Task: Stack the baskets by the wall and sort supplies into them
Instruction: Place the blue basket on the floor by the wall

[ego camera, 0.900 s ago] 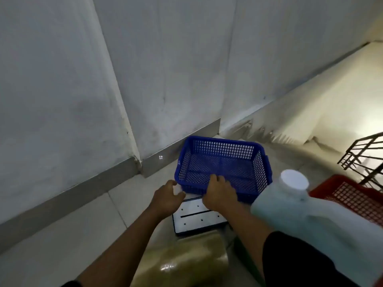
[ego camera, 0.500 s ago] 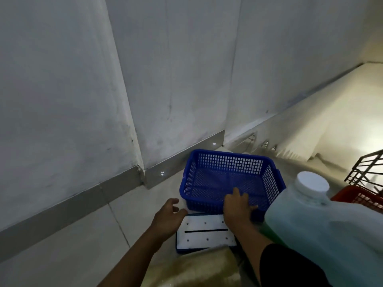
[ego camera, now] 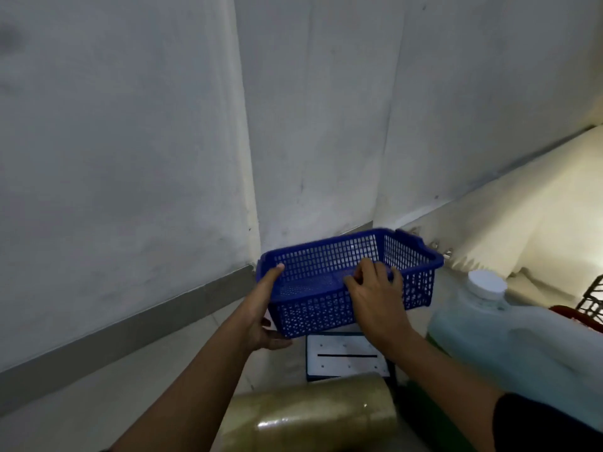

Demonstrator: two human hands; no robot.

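A blue mesh basket (ego camera: pixel 329 259) is held up off the floor in front of the white wall, tilted with its near side lower, and looks empty. My left hand (ego camera: pixel 261 308) grips its left end, thumb on the rim and fingers under the corner. My right hand (ego camera: pixel 375 295) is closed over the near long rim, fingers curled inside. Only a sliver of a red basket (ego camera: pixel 574 316) shows at the far right edge, mostly hidden behind the jug.
A large translucent jug (ego camera: pixel 509 337) with a white cap stands at the right. A white flat box (ego camera: pixel 346 357) with a dark slot lies on the floor below the basket. A big roll of clear tape (ego camera: pixel 313 415) sits nearest me. A black metal railing (ego camera: pixel 594 295) is far right.
The blue basket was resting on the floor with only my right hand on its near rim. Now both hands grip it and it has been lifted and tilted.
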